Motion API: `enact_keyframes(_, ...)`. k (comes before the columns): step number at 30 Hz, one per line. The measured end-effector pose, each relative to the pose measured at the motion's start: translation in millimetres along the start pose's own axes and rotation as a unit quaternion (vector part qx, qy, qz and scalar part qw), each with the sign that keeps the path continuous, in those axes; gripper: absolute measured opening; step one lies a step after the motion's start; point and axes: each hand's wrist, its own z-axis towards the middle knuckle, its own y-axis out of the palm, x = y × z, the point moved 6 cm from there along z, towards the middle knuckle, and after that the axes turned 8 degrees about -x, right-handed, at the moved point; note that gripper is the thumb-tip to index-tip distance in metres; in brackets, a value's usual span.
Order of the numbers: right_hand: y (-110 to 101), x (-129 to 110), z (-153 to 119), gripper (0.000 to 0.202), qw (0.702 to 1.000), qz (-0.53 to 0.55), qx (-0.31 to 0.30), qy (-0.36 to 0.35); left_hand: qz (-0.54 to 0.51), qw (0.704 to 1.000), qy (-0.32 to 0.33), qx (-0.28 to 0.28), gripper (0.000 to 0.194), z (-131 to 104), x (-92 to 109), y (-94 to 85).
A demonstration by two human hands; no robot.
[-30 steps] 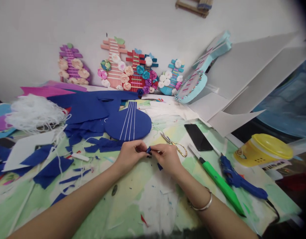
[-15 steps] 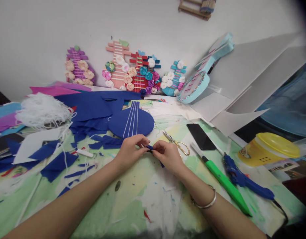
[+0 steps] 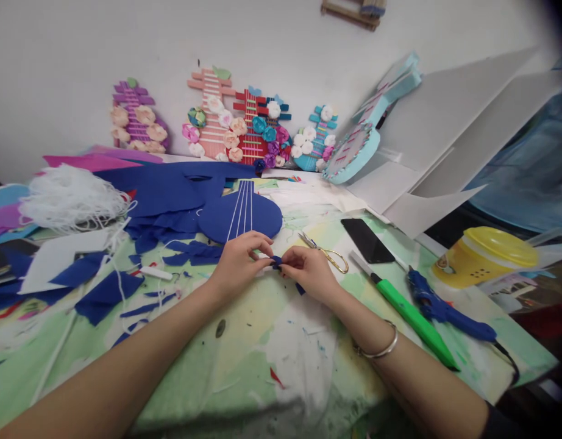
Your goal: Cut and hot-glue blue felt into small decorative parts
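Between my two hands is a narrow blue strip [image 3: 276,262] that looks like felt or crepe paper; my fingers cover much of it. My left hand [image 3: 242,261] pinches one end between thumb and forefinger. The other end is pinched by my right hand [image 3: 311,272], and a blue tail hangs below that palm. Just beyond my left hand lies a flat blue guitar-shaped piece [image 3: 212,218] with several white strings down its middle. Gold-handled scissors [image 3: 334,260] rest right behind my right hand.
To the right lie a black phone [image 3: 367,240], a green utility knife [image 3: 413,323], a blue glue gun [image 3: 450,314] and a yellow tub [image 3: 484,259]. Blue scraps [image 3: 110,297] and a heap of white yarn [image 3: 73,198] cover the left. Decorated guitars [image 3: 208,119] lean on the wall.
The camera view has shifted slightly. Both hands stay together on the blue strip, which now shows a little more between the fingertips.
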Motion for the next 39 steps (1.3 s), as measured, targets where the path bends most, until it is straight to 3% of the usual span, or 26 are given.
enact_keyframes(13, 0.7, -3.5, -0.4, 0.007, 1.0, 0.0, -0.004, -0.021, -0.026, 0.998, -0.032, -0.044, 0.005, 1.2, -7.6, 5.8)
enact_keyframes(21, 1.7, -3.4, 0.9, 0.008, 0.999, 0.016, -0.017, -0.035, -0.058, 0.991, -0.062, -0.105, 0.008, 3.4, -9.6, 13.6)
enact_keyframes(33, 1.2, -6.6, -1.1, 0.006, 0.998, -0.001, -0.02, -0.053, -0.031, 0.993, -0.011, -0.11, 0.007, 4.5, -0.1, 11.4)
enact_keyframes(39, -0.6, -5.3, -0.6, 0.01, 0.999, -0.004, -0.013, -0.038, -0.081, 0.991, -0.068, -0.079, 0.011, 7.5, -5.8, 3.3)
